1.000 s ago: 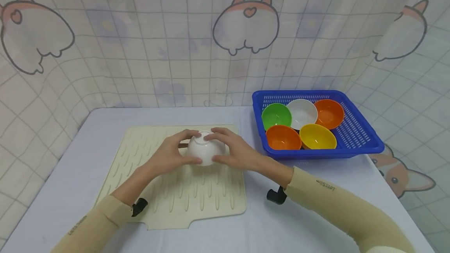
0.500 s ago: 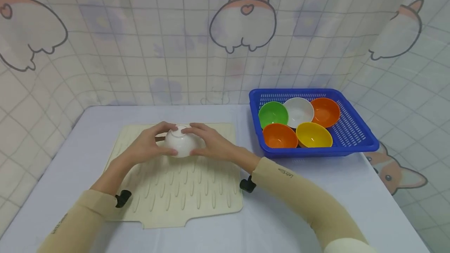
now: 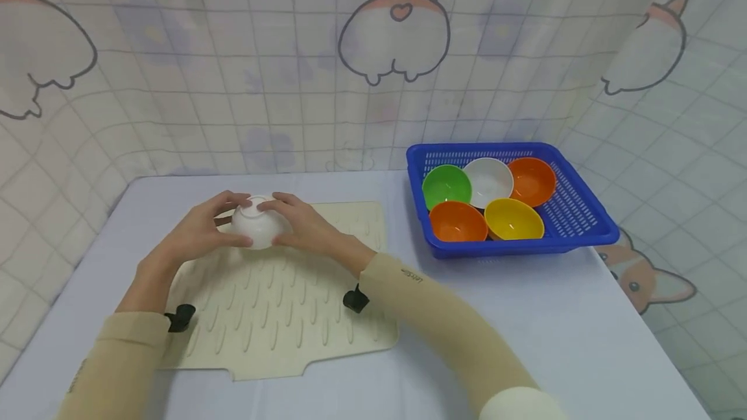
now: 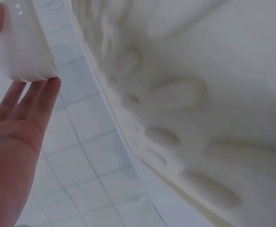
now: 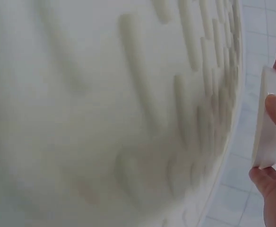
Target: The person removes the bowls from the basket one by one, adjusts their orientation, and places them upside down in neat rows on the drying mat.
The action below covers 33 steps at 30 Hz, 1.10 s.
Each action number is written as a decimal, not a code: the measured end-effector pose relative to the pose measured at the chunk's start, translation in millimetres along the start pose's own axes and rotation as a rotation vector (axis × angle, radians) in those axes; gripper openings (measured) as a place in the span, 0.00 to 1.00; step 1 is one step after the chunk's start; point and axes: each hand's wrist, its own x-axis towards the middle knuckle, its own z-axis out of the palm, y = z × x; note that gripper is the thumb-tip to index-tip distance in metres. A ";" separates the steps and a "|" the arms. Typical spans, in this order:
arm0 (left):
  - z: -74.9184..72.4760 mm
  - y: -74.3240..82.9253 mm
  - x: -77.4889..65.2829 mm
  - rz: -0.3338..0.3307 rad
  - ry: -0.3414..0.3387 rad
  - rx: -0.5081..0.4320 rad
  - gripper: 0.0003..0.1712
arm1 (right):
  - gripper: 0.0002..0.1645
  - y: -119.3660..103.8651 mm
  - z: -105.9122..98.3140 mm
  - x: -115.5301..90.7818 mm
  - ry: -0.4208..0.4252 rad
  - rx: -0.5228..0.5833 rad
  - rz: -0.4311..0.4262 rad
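Observation:
A white bowl (image 3: 260, 227), turned bottom up with its foot ring on top, is between my two hands in the head view. My left hand (image 3: 198, 231) grips its left side, thumb in front and fingers towards the back. On the opposite side my right hand (image 3: 312, 231) grips it the same way. Beneath lies a cream ridged mat (image 3: 274, 323); the bowl is over its far left part. In the left wrist view the bowl (image 4: 22, 47) appears apart from the mat, with fingertips under its rim. Its inside is hidden.
A blue perforated basket (image 3: 525, 246) stands at the back right. In it sit a green bowl (image 3: 447, 186), another white bowl (image 3: 489, 183), a yellow bowl (image 3: 515, 220) and two orange bowls (image 3: 458, 222). A white cloth (image 3: 525, 316) covers the table.
Both hands have carried the white bowl leftward and slightly farther back over the mat. The camera view has shifted a little. The basket and its bowls stay as they were.

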 end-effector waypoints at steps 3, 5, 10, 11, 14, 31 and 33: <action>-7.8 -5.3 -4.7 -0.022 0.002 0.018 0.36 | 0.39 -0.4 12.8 9.8 0.024 0.020 0.016; -12.8 -8.9 -8.5 -0.035 0.000 0.042 0.35 | 0.38 0.5 22.0 16.1 0.032 0.029 0.017; -29.3 -12.0 -17.2 -0.054 0.009 0.094 0.34 | 0.38 -5.6 34.3 30.8 0.042 0.030 -0.005; -32.7 -11.8 -18.3 -0.052 0.019 0.098 0.34 | 0.38 -8.0 34.4 33.9 0.046 0.030 -0.014; -41.1 -12.6 -20.1 -0.044 0.049 0.121 0.34 | 0.38 -14.9 33.5 43.4 0.046 0.021 -0.020; -43.2 -41.8 -20.8 -0.114 -0.052 0.130 0.36 | 0.44 -17.8 47.1 56.2 -0.195 -0.176 0.079; -42.2 -40.3 -20.1 -0.131 -0.066 0.128 0.37 | 0.46 -17.3 43.0 52.9 -0.234 -0.164 0.085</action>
